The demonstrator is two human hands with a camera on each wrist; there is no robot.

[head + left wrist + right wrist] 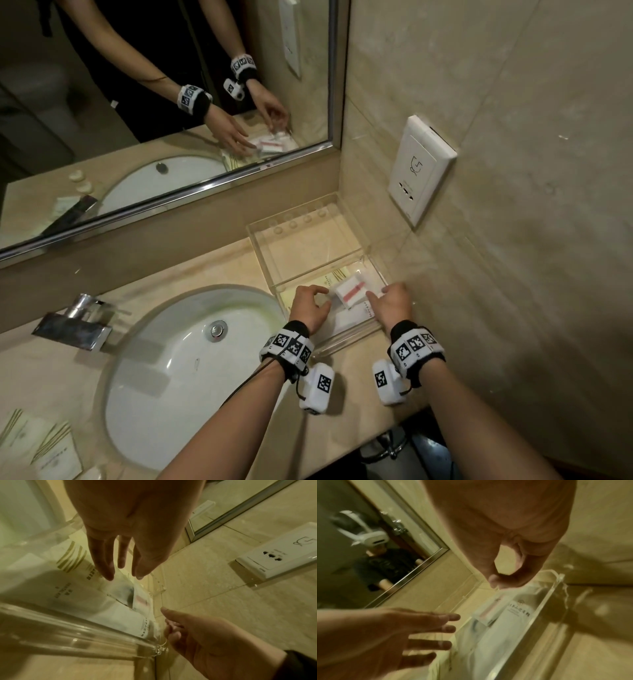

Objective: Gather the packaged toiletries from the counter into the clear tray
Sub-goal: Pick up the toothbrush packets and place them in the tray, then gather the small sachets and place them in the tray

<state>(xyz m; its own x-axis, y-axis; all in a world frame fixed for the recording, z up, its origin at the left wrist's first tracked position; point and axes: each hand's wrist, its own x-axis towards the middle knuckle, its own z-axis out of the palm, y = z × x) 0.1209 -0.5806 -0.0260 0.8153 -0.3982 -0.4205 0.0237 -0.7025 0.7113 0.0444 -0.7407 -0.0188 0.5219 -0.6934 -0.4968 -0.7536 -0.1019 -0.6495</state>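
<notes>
The clear tray [308, 246] stands on the counter in the corner, beside the side wall. Several packets lie in its near end: a white one with a red stripe [351, 291] on top, a gold-striped one [337, 274] beneath it, and a white printed one [352, 317]. My left hand [318, 294] hovers over the tray's near left part, fingers [106, 568] straight and holding nothing. My right hand [380, 293] is at the tray's near right side. Its thumb and forefinger tips [493, 580] meet low there, but I cannot see whether they pinch a packet's edge.
The white sink [191, 359] and chrome faucet [75, 322] lie left of the tray. More gold-striped packets [41, 442] sit on the counter at the bottom left. A wall socket [421, 171] is above the tray and the mirror [137, 102] runs behind it.
</notes>
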